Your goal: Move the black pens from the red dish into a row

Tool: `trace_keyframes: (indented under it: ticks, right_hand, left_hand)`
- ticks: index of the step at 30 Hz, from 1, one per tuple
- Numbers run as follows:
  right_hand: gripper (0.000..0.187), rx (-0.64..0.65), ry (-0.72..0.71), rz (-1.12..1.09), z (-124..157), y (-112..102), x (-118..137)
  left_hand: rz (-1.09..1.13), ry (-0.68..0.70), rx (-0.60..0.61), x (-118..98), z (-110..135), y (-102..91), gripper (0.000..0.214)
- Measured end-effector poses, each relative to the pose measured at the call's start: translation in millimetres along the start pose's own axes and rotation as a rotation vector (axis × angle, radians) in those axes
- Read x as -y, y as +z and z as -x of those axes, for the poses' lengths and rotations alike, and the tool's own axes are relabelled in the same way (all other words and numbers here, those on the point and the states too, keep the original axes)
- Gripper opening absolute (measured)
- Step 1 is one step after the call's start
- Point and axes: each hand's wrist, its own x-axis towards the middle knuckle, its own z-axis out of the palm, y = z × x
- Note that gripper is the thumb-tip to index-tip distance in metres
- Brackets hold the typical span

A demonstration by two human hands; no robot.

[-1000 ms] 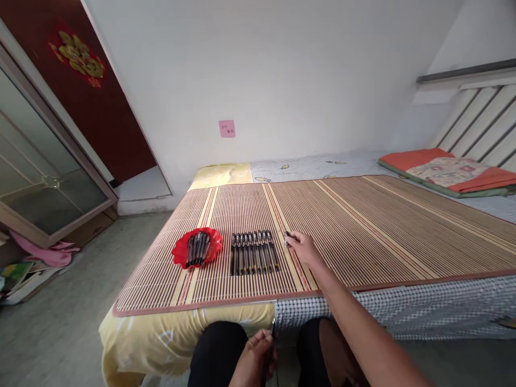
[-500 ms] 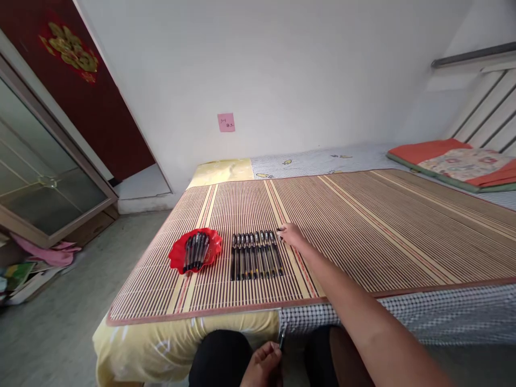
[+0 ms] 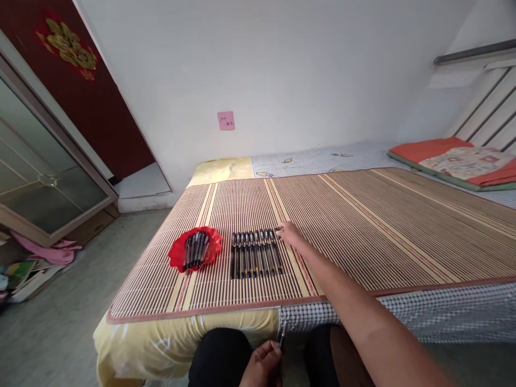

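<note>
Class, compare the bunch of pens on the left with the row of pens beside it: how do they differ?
The bunch of pens lies in a red dish; the row of pens lies directly on the striped mat.
The bunch is crowded together, while the row is set out side by side.
The bunch takes up less width than the row.
Both show pens with dark ends and paler barrels.

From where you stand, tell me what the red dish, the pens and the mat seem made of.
Dish: probably glossy plastic, given its thin, wavy rim.
Pens: likely smooth plastic, with see-through barrels and black ends.
Mat: perhaps bamboo, fairly matte, judging by its narrow slats.
</note>
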Motion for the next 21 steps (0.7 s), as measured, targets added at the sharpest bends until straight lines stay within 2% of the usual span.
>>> trace_keyframes:
  ticks: [14,21]
  right_hand:
    - [0.026,0.03,-0.029,0.001,2.8,-1.7,1.8]
    - [0.025,0.043,0.005,-0.037,6.7,-3.1,7.2]
  left_hand:
    - [0.044,0.051,0.026,16.4,-7.4,-9.9,0.051]
    - [0.016,0.051,0.018,15.5,-5.6,-8.9,0.05]
